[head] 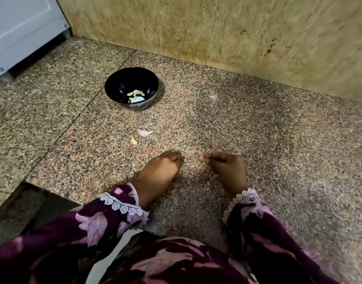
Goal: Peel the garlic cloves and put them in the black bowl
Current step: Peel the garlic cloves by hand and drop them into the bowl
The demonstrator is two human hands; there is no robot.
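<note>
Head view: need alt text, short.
Two hands, left hand and right hand, with curled fingers over a speckled granite counter. Beyond them lie a garlic clove and a yellowish piece; farther back, a black bowl holds peeled cloves.

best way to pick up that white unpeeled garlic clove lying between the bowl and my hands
Probably pinch the unpeeled garlic clove across its plump middle, fingers coming straight down from above. It lies flat on the granite counter with its thin tip pointing right, so the tip gives little to hold. The yellowish peeled piece sits just below it, apart, and the left hand is the nearer one.
</note>
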